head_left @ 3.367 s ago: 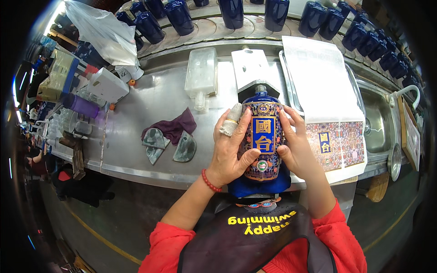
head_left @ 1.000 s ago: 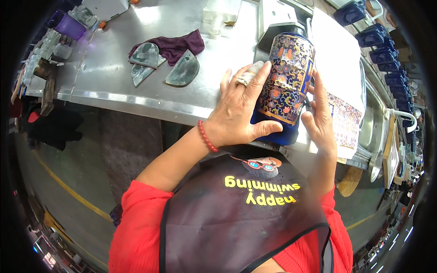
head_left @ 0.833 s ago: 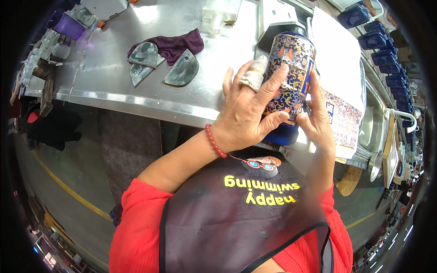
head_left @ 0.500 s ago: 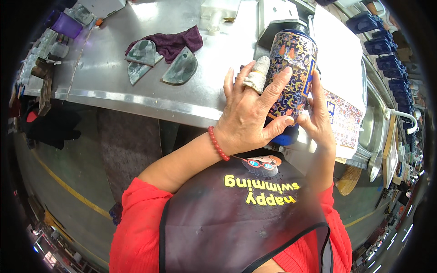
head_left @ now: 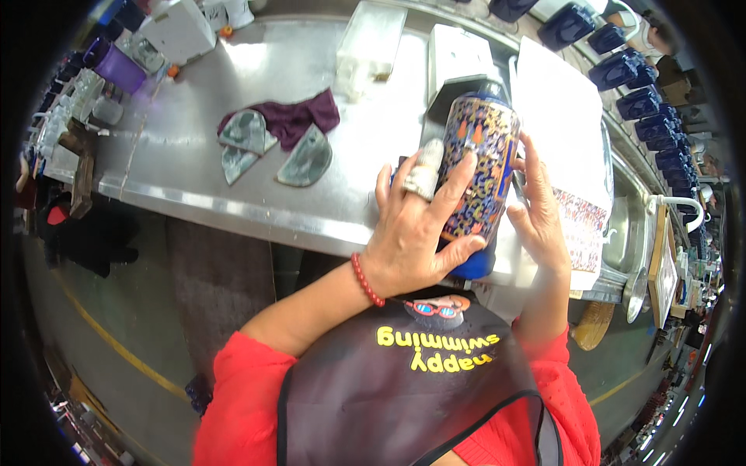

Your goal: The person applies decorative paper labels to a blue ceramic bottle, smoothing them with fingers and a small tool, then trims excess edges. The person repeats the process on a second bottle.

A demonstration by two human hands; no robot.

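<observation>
- Steel worktable (head_left: 233, 167) runs across the upper half of the view, its front edge curving past the person's waist; grey floor with a yellow line (head_left: 116, 349) lies below it on the left.
- On the tabletop, a maroon cloth (head_left: 299, 118) is bunched up, with three curved grey pieces (head_left: 249, 132) lying on and just beside it.
- Far left corner is cluttered: a purple tub (head_left: 120, 74) and a white box (head_left: 180, 29), contents too small to tell.
- A clear plastic container (head_left: 369, 48) sits at the back of the table, a white tray (head_left: 458, 54) beside it; what either holds cannot be made out.
- A row of dark blue bottles (head_left: 633, 74) lines the back right edge.
- A white sheet (head_left: 559, 116) with a patterned strip lies right of the hands.
- Centre stage: the blue patterned bottle (head_left: 480, 167), tilted, lifted just above the table's front edge.
- Left hand (head_left: 412, 233) wraps its fingers across the bottle's front, a bandaged finger on it, firmly clasping.
- Right hand (head_left: 540, 213) presses flat against the bottle's right side, holding it too.
</observation>
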